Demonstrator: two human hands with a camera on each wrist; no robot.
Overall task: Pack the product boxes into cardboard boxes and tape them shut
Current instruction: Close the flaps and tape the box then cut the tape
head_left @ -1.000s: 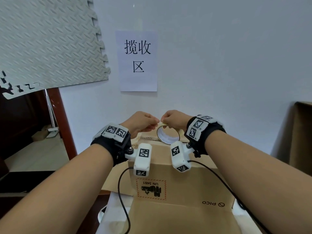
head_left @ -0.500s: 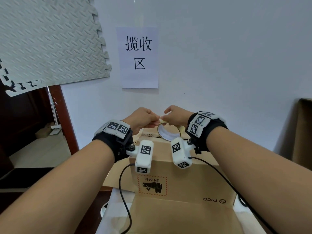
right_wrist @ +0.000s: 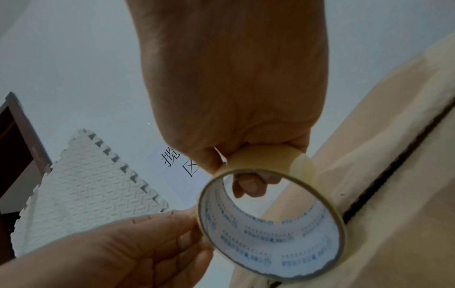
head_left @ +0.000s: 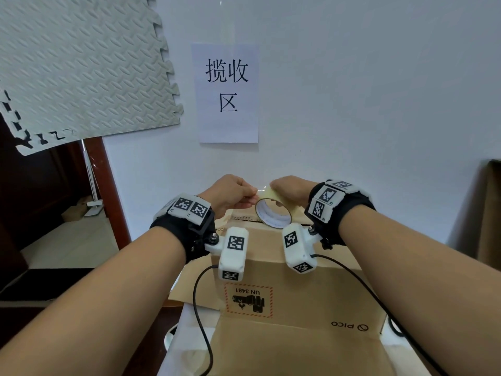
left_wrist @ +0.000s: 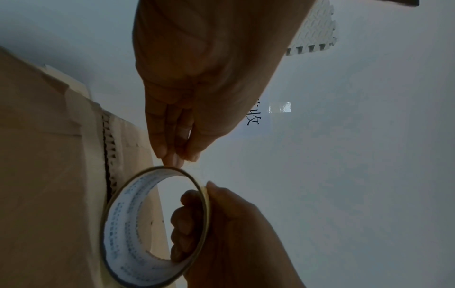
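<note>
A closed brown cardboard box (head_left: 271, 267) stands in front of me, with beige tape along its top seam (left_wrist: 98, 124). Above its far edge I hold a nearly used-up tape roll (head_left: 271, 219) on edge. My right hand (head_left: 273, 188) grips the roll (right_wrist: 270, 243), thumb outside and fingers through the core. In the left wrist view those fingers (left_wrist: 187, 214) show inside the ring (left_wrist: 128, 224). My left hand (head_left: 250, 195) pinches the tape end at the roll's top. Its fingertips (left_wrist: 178, 157) press together there. The product boxes are hidden.
A paper sign (head_left: 228, 90) hangs on the white wall close behind the box. A grey foam mat (head_left: 81, 63) leans at the upper left, above a dark wooden frame (head_left: 111, 191). Another cardboard piece (head_left: 490, 213) stands at the right edge. A box flap (head_left: 284, 348) lies open toward me.
Both hands stay on the roll above the box. The gap between their fingertips has widened slightly.
</note>
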